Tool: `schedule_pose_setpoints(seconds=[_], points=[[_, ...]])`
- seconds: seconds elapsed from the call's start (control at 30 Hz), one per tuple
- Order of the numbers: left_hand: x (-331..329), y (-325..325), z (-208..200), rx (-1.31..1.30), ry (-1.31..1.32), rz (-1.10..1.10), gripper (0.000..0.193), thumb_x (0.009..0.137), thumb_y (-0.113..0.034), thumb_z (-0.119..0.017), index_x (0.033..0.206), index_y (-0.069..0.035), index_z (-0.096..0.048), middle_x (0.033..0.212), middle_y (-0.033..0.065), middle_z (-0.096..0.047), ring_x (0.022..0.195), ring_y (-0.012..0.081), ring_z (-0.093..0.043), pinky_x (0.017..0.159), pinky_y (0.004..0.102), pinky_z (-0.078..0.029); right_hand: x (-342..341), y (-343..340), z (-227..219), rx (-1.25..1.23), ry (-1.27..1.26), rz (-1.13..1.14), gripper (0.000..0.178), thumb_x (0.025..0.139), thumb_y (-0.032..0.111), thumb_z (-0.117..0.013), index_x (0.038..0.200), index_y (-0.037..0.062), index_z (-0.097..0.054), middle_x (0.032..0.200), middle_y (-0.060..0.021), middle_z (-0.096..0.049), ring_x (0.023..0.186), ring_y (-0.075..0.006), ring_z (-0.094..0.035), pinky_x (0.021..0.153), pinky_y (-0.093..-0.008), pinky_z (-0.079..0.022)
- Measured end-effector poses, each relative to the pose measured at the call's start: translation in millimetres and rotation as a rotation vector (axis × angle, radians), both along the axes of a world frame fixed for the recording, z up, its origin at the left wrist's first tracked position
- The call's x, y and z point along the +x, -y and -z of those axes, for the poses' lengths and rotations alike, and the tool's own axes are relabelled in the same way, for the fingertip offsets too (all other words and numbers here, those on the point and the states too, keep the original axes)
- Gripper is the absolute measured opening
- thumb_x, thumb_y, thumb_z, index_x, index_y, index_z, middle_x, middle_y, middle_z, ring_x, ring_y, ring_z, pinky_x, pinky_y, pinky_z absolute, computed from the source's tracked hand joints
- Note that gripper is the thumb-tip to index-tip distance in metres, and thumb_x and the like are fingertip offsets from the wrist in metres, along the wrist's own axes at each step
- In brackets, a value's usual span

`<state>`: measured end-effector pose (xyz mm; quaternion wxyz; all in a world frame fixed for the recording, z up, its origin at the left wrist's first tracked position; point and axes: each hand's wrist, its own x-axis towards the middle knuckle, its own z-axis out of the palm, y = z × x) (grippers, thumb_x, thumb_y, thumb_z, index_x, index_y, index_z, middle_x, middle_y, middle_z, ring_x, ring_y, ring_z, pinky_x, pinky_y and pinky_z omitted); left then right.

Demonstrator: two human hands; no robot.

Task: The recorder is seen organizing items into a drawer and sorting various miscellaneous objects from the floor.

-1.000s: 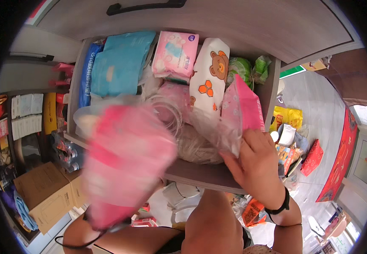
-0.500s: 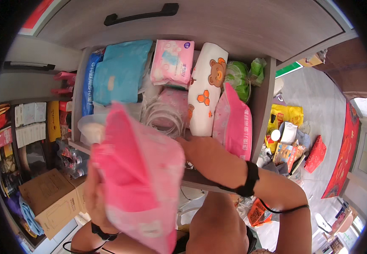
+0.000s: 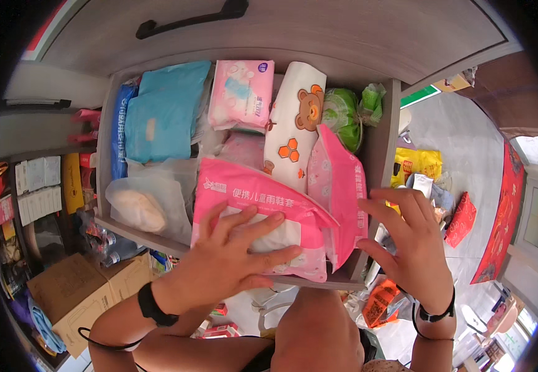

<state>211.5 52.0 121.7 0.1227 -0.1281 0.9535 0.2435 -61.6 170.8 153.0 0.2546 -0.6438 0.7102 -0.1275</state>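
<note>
Pouch (image 3: 253, 193) sits frontmost in the drawer (image 3: 382, 146), seemingly being settled under the spread left hand (image 3: 224, 259), which grips nothing, the half-open, empty right hand (image 3: 413, 251) beside a 2nd pouch (image 3: 347, 186); gentle tucking probably comes next.

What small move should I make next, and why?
Perhaps press the pink-and-white plastic pouch down gently: your left hand rests on it, fingers spread, and the pouch's near edge lies close to the front rim of the grey wooden drawer.
</note>
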Motion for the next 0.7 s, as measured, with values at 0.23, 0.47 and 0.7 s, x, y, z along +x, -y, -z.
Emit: schedule_pose_setpoints(seconds=[0.23, 0.47, 0.7], points=[[-29.4, 21.1, 15.6, 0.023, -0.128, 0.095, 0.055, 0.076, -0.063, -0.06, 0.127, -0.043, -0.058, 0.15, 0.0119, -0.032, 0.14, 0.0418, -0.02, 0.108, 0.0672, -0.014, 13.6, -9.6, 35.8, -0.03, -0.012, -0.117, 0.07, 0.063, 0.023, -0.08, 0.128, 0.0157, -0.056, 0.141, -0.0125, -0.044, 0.134, -0.0317, -0.038, 0.112, -0.0536, -0.025], [-26.8, 30.3, 21.9, 0.062, -0.05, 0.176, 0.059, 0.076, -0.053, -0.067, 0.132, -0.043, -0.053, 0.151, 0.0095, -0.031, 0.14, 0.0398, -0.023, 0.11, 0.0645, -0.014, 3.5, -0.2, 46.2, -0.074, -0.135, -0.163, 0.074, 0.061, 0.013, -0.076, 0.131, 0.0173, -0.054, 0.146, -0.015, -0.04, 0.134, -0.0309, -0.038, 0.11, -0.0502, -0.026], [-35.1, 39.5, 38.2, 0.09, -0.034, 0.232, 0.061, 0.071, -0.057, -0.067, 0.13, -0.043, -0.056, 0.15, 0.0101, -0.033, 0.14, 0.0419, -0.021, 0.107, 0.0683, -0.015, 12.3, -6.8, 59.2, -0.197, -0.145, -0.117, 0.059, 0.061, 0.01, -0.07, 0.119, 0.0108, -0.062, 0.138, -0.0156, -0.049, 0.126, -0.0301, -0.047, 0.108, -0.0512, -0.031]])
